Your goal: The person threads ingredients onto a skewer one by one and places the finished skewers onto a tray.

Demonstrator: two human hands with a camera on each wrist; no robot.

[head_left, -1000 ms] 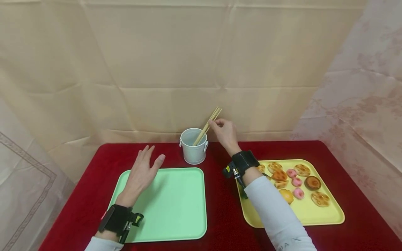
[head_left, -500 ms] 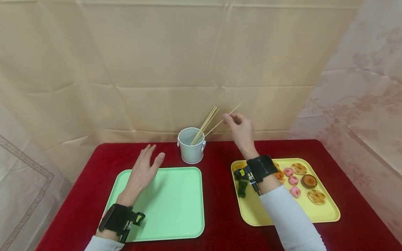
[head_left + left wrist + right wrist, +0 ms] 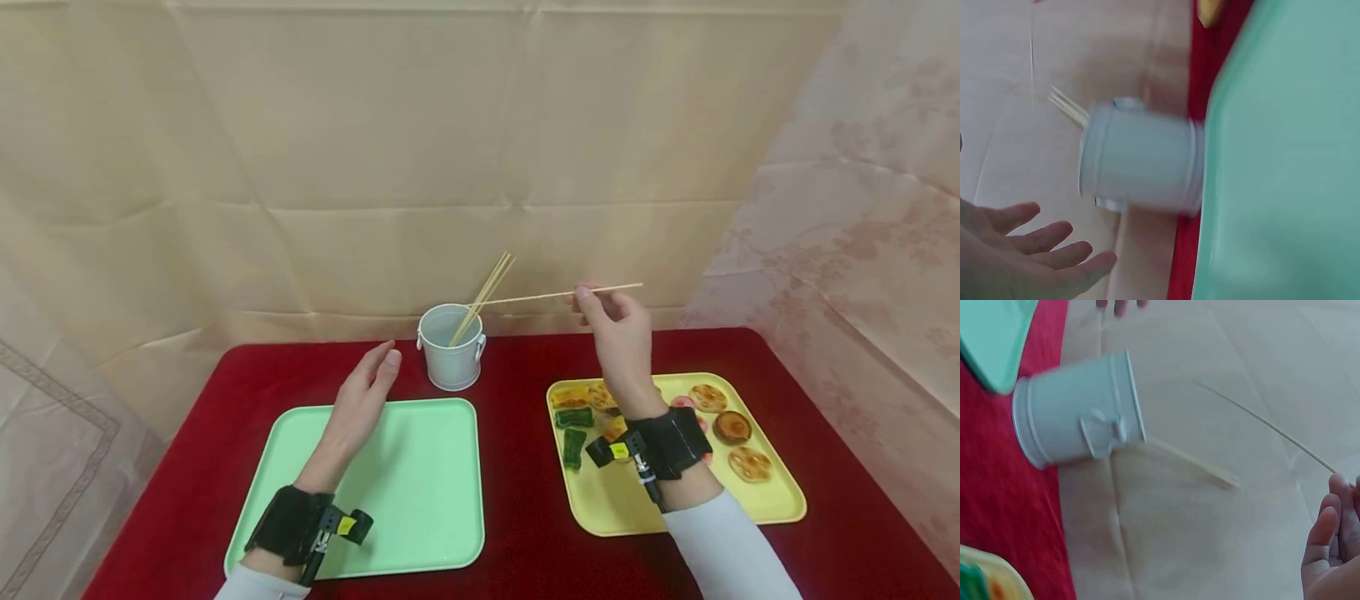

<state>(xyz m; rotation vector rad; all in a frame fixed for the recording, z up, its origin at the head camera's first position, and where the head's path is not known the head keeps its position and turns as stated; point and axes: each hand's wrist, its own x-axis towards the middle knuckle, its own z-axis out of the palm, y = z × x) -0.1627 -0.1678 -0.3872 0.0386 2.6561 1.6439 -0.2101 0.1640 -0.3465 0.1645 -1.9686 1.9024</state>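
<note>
Between thumb and fingers, my right hand (image 3: 624, 350) pinches one thin wooden skewer (image 3: 540, 297), held nearly level above the back of the table. In the right wrist view the skewer (image 3: 1272, 428) runs out from the fingertips to a fine point. A small white metal bucket (image 3: 452, 358) with side handles stands at the back middle. Several more skewers (image 3: 489, 287) lean out of it to the right. My left hand (image 3: 358, 408) hovers over the green tray (image 3: 420, 500), fingers extended and holding nothing; the left wrist view shows the hand (image 3: 1035, 256) near the bucket (image 3: 1144, 159).
A yellow tray (image 3: 622, 517) at the right carries toy foods: green pepper pieces (image 3: 573, 448), a brown mushroom-like piece (image 3: 732, 427), lotus root slices (image 3: 750, 464) and pink pieces, partly behind the right arm. A red cloth (image 3: 517, 467) covers the table; a beige curtain (image 3: 375, 167) hangs behind.
My right hand has drawn one skewer out of the bucket, moving right, and the skewer has turned from slanted to nearly level. My left hand has shifted slightly right.
</note>
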